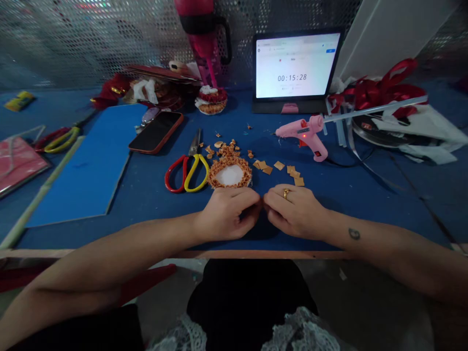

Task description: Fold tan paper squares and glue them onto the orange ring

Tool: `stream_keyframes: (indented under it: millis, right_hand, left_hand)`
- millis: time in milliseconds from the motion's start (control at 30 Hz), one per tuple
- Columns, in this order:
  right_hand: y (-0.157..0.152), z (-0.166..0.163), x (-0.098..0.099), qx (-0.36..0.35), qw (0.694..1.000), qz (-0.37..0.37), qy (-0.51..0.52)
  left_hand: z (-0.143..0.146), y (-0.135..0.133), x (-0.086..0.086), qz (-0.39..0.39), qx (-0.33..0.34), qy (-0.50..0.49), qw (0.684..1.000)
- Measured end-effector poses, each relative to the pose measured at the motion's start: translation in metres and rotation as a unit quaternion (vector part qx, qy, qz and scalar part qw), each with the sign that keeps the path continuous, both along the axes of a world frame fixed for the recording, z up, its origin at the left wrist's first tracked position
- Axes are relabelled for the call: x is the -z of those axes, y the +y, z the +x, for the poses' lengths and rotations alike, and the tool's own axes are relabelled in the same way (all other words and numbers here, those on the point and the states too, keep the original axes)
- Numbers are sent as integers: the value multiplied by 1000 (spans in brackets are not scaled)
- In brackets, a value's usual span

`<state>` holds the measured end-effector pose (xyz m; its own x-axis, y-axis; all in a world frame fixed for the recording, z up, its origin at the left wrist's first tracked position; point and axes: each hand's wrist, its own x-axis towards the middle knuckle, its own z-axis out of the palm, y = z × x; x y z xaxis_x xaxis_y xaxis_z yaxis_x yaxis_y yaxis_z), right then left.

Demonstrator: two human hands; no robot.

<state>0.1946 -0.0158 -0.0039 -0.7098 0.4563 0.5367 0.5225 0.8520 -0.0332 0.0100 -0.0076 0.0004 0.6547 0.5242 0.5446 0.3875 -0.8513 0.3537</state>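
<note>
My left hand [231,212] and my right hand [295,210] meet knuckle to knuckle near the table's front edge, both with curled fingers. Whatever is pinched between the fingertips is hidden. Just beyond my left hand lies a round white disc [231,174] edged with a crinkled orange-brown ruffle [214,170]. Small crumpled orange pieces [228,147] are heaped behind it. Flat tan squares [279,165] are scattered beyond my right hand. Scissors [188,170] with one red and one yellow handle lie left of the disc.
A pink glue gun [304,132] with a lit orange light and a long glue stick rests at the right. Behind stand a tablet [297,68] showing a timer and a pink tumbler [203,44]. A phone [156,132], blue board [86,165] and red ribbon [391,87] lie around.
</note>
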Motion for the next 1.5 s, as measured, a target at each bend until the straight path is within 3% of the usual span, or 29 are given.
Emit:
stream_keyframes:
  millis: [133,533,933,1500]
  right_hand:
    - [2,0,-1,1,1000,13,18]
    - [14,10,-2,-30,995,-70,68]
    - [12,9,-2,-28,997,-53,48]
    - [2,4,0,-47,999,-25,14]
  left_hand:
    - [0,0,-1,-3,-5,-14,1000]
    - [-3,8,0,-2,5,-25,1000]
    - [-3,9,2,9,2,-11,1000]
    - [-5,2,1,-18,63,-17,998]
